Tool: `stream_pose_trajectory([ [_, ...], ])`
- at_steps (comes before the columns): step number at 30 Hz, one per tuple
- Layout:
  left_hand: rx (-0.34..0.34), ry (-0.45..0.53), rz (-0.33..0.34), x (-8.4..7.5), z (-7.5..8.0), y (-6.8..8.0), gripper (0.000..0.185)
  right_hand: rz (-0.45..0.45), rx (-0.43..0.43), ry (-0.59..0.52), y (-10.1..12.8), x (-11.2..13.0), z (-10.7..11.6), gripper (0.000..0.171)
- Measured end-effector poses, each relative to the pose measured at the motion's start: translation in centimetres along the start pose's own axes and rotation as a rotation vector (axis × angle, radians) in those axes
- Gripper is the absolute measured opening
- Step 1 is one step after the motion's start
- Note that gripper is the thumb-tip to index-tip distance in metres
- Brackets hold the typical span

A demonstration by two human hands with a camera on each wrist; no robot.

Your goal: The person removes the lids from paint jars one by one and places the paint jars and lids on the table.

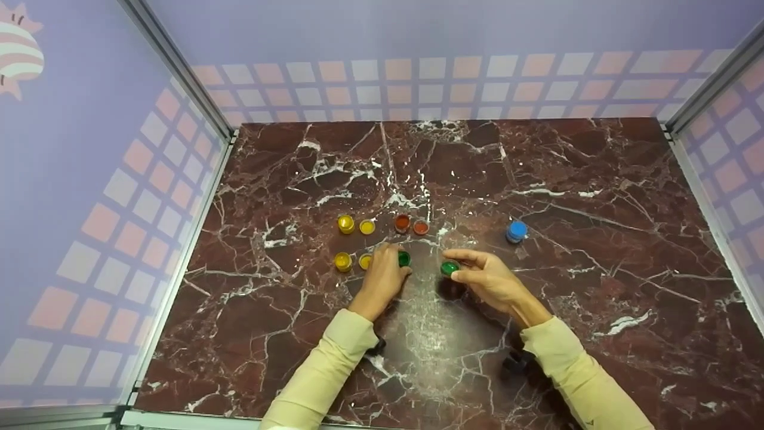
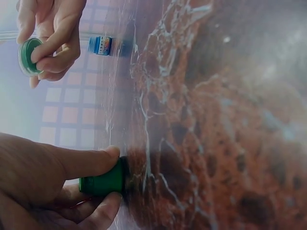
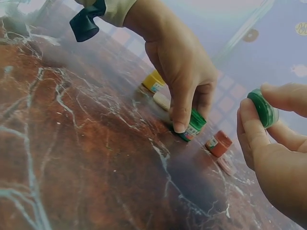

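Observation:
On the table, my left hand [image 1: 382,278] grips a small green paint jar [image 1: 404,258] between thumb and fingers. The jar stands upright with its top off, green paint showing inside. To its right, my right hand [image 1: 492,280] pinches the round green lid [image 1: 449,268] by its edge, raised above the tabletop. The right wrist view shows this lid [image 3: 263,108] tilted on its side between thumb and fingers, apart from the jar. Beside my left hand lies a yellow lid [image 1: 365,261], partly hidden by the fingers.
Left of my hands stand two yellow paint jars [image 1: 343,261], one behind the other; the far one has a yellow lid [image 1: 367,227] beside it. An orange-red jar [image 1: 402,223] and its lid [image 1: 421,227] sit behind the green jar. At right stands a closed blue jar [image 1: 517,231].

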State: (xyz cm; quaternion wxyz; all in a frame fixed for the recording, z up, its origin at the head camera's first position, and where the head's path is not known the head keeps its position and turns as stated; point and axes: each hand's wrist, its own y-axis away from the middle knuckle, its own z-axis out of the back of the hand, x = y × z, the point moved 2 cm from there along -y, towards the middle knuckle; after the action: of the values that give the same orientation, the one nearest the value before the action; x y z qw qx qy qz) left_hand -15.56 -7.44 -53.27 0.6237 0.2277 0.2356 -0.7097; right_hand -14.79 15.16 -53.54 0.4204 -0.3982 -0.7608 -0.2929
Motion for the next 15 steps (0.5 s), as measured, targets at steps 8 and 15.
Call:
stream_pose_trajectory([
  [8, 0.008, -0.009, 0.015, 0.0, -0.1, -0.4, 0.035, 0.024, 0.005, 0.081, -1.1, 0.4, -0.6, 0.049],
  [15, 0.003, -0.014, 0.018, 0.0, -0.2, -0.5, 0.033, 0.055, -0.070, 0.281, -2.3, 0.4, -1.3, 0.045],
])
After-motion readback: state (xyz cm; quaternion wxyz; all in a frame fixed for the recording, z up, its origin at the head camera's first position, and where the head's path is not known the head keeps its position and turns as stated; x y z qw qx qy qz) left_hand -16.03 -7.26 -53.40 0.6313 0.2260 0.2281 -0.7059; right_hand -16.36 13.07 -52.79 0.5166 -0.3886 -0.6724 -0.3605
